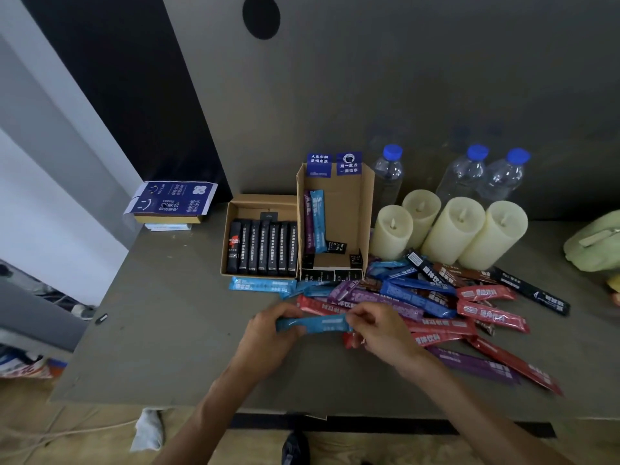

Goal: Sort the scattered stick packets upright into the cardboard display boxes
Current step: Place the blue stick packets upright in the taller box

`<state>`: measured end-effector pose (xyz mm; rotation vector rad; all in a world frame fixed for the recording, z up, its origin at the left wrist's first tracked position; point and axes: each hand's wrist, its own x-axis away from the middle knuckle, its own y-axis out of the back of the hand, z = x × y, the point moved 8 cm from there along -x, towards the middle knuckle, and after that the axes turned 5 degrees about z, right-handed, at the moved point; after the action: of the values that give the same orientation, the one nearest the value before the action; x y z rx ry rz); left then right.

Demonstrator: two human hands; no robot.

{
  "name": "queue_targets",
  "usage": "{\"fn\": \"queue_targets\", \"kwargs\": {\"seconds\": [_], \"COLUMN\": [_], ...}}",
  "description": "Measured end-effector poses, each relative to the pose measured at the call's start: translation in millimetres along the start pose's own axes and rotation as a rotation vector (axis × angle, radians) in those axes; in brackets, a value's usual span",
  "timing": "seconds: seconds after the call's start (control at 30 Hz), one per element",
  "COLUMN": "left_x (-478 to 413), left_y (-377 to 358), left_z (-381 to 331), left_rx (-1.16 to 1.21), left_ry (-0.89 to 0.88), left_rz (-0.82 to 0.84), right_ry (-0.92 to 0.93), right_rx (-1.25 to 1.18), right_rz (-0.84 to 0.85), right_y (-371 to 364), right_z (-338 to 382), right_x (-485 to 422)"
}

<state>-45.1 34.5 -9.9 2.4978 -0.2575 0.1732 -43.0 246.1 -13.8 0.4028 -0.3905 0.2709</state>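
L hand [268,325] and R hand [379,327] each pinch one end of a light-blue pkt [312,324]. It's held level just over the table [167,330], in front of the tall box [367,203]. The two-handed hold is prob. to flatten it and check which end goes up before standing it.

Inside the tall box, a purple and a light-blue pkt [317,219] lean on its left wall. That's likely where this one goes, colour w/ colour, and there's plenty of room beside them.

Touching the tall box's left side is the low box [226,243], w/ black pkts [265,250] packed side by side. A spare blue pkt [261,284] lies flat front-left of the tall box. Front-right of it is the mixed pile [436,297] of red, blue, purple and black, all overlapping, so most of the sorting is still to do. Candles [453,229] stand right of the tall box, and bottles [389,176] behind-right.
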Motion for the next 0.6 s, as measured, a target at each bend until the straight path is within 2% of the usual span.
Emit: {"fn": "queue_targets", "kwargs": {"seconds": [0.1, 0.17, 0.2, 0.33, 0.47, 0.6], "left_x": [3.3, 4.8, 4.6, 1.5, -1.1, -7.6], "left_y": [11.4, 7.5, 6.3, 7.8, 9.7, 14.5], "left_z": [6.3, 10.7, 10.8, 3.9, -2.7, -21.5], "left_rx": [0.441, 0.844, 0.958, 1.028, 0.992, 0.921], "left_ry": [0.102, 0.220, 0.247, 0.234, 0.194, 0.117], "left_rz": [-0.140, -0.164, -0.167, -0.160, -0.159, -0.173], "right_ry": [-0.043, -0.052, -0.053, -0.061, -0.045, -0.034], "right_rx": [-0.220, -0.289, -0.316, -0.360, -0.363, -0.283], "right_rz": [-0.015, -0.031, -0.035, -0.044, -0.054, 0.043], "right_y": [9.5, 15.0, 16.8, 20.7, 26.0, 22.2], "right_z": [-4.1, -6.2, -6.8, -5.8, -2.6, -1.6], "right_x": [4.9, 8.6, 10.0, 16.5, 20.4, 24.6]}}
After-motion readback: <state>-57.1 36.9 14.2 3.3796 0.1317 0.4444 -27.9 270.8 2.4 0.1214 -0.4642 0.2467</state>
